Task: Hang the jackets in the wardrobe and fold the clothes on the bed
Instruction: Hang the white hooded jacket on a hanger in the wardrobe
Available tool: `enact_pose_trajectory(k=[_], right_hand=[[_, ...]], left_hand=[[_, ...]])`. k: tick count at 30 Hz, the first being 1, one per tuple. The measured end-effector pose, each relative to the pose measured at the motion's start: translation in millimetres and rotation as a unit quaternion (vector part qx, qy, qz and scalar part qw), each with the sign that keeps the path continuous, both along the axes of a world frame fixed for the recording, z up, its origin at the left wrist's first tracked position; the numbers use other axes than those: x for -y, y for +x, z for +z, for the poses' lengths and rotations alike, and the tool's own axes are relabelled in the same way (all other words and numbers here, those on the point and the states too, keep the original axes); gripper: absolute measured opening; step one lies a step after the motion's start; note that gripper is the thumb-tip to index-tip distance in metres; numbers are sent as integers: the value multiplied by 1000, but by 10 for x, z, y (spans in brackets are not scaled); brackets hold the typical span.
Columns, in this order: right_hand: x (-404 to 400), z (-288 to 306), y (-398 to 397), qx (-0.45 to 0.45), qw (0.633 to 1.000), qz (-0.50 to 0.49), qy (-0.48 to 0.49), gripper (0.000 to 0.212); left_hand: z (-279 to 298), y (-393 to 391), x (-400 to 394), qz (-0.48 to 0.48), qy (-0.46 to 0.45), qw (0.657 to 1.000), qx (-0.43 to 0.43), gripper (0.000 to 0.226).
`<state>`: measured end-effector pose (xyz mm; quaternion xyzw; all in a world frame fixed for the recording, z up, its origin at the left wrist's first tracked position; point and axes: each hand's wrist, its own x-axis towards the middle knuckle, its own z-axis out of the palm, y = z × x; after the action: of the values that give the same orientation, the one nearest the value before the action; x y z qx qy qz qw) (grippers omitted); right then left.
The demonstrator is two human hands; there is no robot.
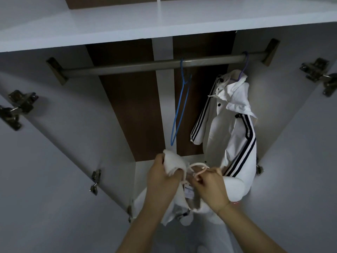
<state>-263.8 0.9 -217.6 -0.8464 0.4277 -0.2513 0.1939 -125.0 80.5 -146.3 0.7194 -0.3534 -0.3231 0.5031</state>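
The white jacket (179, 203) in the person's hands hangs low in front of the open wardrobe (54, 125), with its collar end up near the hands and its long axis running downward toward the floor; the lower part is bunched and hidden behind both forearms, so I cannot tell where it ends. The left hand (162, 179) has its fingers curled around a fold of the white fabric at the collar and lifts it a little to the left. The right hand (209, 187) pinches a pale pink hanger (197, 168) with narrow, bent fingers; the hook of this hanger curves up between the two hands, and its shoulders are covered by the cloth, so their direction is hard to make out. A small label (189, 191) shows inside the collar, but its writing is too small to read. Just beside the right hand, a second white jacket with dark stripes (235, 125) hangs upright from a purple hanger (243, 68) on the metal rail (145, 65), with its long axis vertical. Near it, to the left, an empty blue hanger (179, 106) hangs from the same rail. A white shelf (145, 19) lies above the rail, and metal hinges (20, 105) sit on the side panels.
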Motion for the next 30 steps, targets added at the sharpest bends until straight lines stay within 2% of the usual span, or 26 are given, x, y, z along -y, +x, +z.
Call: enact_pose_trajectory(k=[2, 4, 5, 8, 9, 11, 12, 14, 16, 17, 19, 21, 23, 25, 27, 28, 29, 30], right_hand=[[47, 10, -20, 89, 995, -33, 44, 31], [82, 48, -81, 196, 974, -51, 105, 24], [73, 54, -109, 231, 962, -56, 132, 22], [24, 31, -126, 254, 956, -71, 130, 47], [19, 28, -137, 257, 957, -73, 114, 46], [29, 32, -163, 262, 959, -78, 80, 47], [48, 41, -186, 272, 956, -84, 78, 45], [74, 67, -238, 304, 943, -100, 91, 40], [81, 106, -286, 338, 928, -113, 110, 38], [85, 128, -302, 354, 920, -120, 117, 38], [91, 178, -326, 384, 904, -135, 128, 41], [113, 234, -355, 404, 891, -149, 144, 44], [142, 306, -380, 424, 873, -162, 177, 46], [165, 356, -411, 440, 859, -165, 202, 51], [160, 387, -444, 457, 850, -155, 210, 58], [149, 397, -466, 463, 847, -149, 214, 60], [134, 405, -492, 471, 842, -145, 221, 62], [119, 413, -522, 481, 833, -145, 233, 63]], left_hand=[[17, 31, 18, -36, 62, 992, -105, 46], [-41, 142, -44, -53, 137, 983, -110, 40], [-92, 185, -85, -49, 168, 981, -86, 38], [-205, 230, -191, -38, 194, 980, -3, 42], [-203, 242, -213, -54, 197, 977, 56, 39], [-114, 345, -247, -120, 220, 951, 182, 33], [-48, 433, -243, -146, 243, 935, 211, 46], [72, 650, -191, -151, 296, 921, 204, 85], [65, 850, -33, -125, 323, 920, 186, 94], [-18, 929, 62, -115, 331, 925, 147, 95], [-296, 945, 174, -132, 358, 924, -4, 90], [-654, 826, 195, -162, 395, 889, -168, 93], [-951, 650, 215, -148, 409, 844, -314, 95], [-1150, 448, 255, -115, 380, 800, -450, 87], [-1236, 266, 291, -78, 309, 771, -551, 56], [-1286, 199, 298, -60, 271, 766, -580, 41], [-1348, 152, 301, -38, 235, 762, -603, 35], [-1401, 126, 298, -7, 210, 759, -617, 39]])
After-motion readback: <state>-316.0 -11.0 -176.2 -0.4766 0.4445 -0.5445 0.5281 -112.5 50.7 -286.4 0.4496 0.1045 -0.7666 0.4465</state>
